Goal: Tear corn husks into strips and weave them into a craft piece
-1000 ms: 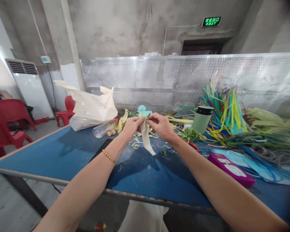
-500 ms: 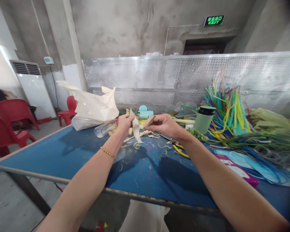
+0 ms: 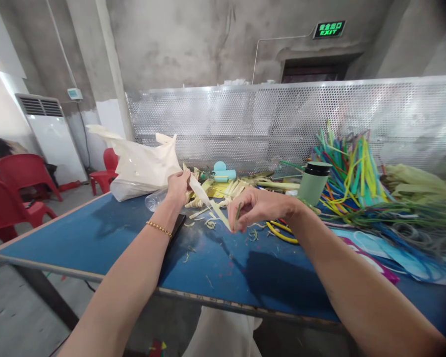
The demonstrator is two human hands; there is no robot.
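Basically, we've got a pale strip [image 3: 209, 201] running slantwise btwn our hands, above the blue table [image 3: 78, 243]. Our L hand [image 3: 178, 187] is the higher & farther one, grip closed on the strip's upper end; a gold bracelet [image 3: 159, 228] circles that wrist. Our R hand [image 3: 258, 206] is lower, its grip pinching a thin green sliver [image 3: 238, 210]; the strip's lower end runs to those same fingertips, tho we can't tell exactly how it's held. Curly scraps [image 3: 210, 223] lie on the table around there, w/ a yellow tube-like pc [image 3: 282, 234] near the R wrist. A dark flat item [image 3: 177, 227] is partly hidden by the L forearm. Back L: white bag [image 3: 144, 166], clear bottle [image 3: 153, 201] just in front. Back R: green tumbler [image 3: 312, 187] beside a multicolored bundle [image 3: 362, 171].
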